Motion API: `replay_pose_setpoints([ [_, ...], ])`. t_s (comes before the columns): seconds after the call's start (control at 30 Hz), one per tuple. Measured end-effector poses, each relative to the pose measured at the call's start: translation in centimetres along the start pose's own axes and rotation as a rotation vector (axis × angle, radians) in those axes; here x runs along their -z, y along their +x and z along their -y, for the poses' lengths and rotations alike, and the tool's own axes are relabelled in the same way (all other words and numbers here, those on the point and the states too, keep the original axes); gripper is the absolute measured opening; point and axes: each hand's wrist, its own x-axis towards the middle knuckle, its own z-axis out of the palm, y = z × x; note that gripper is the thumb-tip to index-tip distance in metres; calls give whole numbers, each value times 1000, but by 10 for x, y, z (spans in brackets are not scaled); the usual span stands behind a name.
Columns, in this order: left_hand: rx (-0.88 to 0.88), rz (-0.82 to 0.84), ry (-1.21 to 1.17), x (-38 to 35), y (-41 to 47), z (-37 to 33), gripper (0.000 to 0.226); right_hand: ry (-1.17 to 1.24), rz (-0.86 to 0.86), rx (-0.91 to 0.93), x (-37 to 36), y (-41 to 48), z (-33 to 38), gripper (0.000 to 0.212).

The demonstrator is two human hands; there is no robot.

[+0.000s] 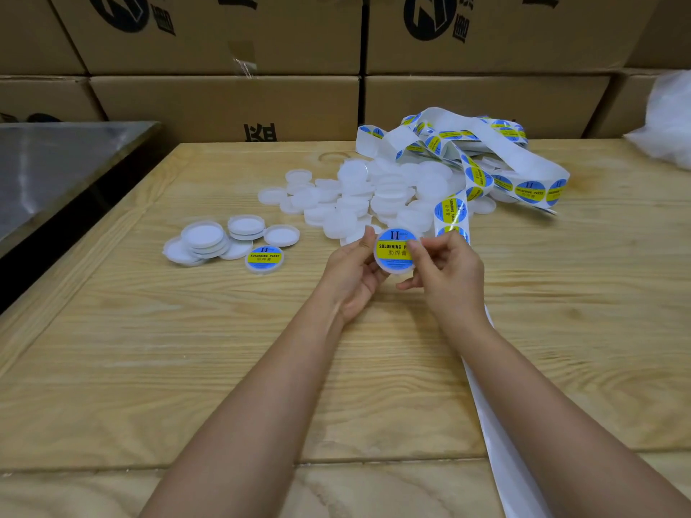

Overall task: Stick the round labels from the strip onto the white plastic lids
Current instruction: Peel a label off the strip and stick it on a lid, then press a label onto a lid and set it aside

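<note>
One held lid: a white plastic lid (395, 270) at centre frame, raised off the table between both hands, its top tilted toward the camera.
Round label (390, 249): blue and yellow, printed "SOLDERING P…", lying on that lid's top; fingers cover its right edge.
Left hand (351, 280): fingers curled behind the lid's left rim, thumb on its upper left edge, clamped on it.
Right hand (447, 272): thumb and forefinger pinch the lid's right side over the label; the other fingers are curled.
Strip (482, 143): a loose tangle at upper right carrying more labels; its white backing runs behind the right hand to the lower edge.
Bare lids (374, 192): piled just beyond the hands, partly under the tangle.
Labelled lid (264, 259): flat on the table, left of the hands.
Stacked lids (203, 237): open side up, just beside the labelled one.
Table (149, 368): pale wood.
Cardboard boxes (224, 102): across the top.
Metal surface (56, 162): upper left.
White bag (669, 117): right edge.
</note>
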Motion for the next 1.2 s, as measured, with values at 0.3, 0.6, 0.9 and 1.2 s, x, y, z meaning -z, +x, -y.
replay_pose_setpoints([
  [0.3,23,50,202,-11,-6,4,35,53,-191,-39,3,1,2,27],
  [0.6,-164,-63,379,-5,-7,-9,11,-34,-156,18,13,7,3,12],
  [0.9,-722,-574,1405,69,-8,-73,18,-561,-42,13,58,34,-13,20],
  [1.2,-541,-804,1875,110,-3,-72,20,-801,203,6,63,34,-22,37],
])
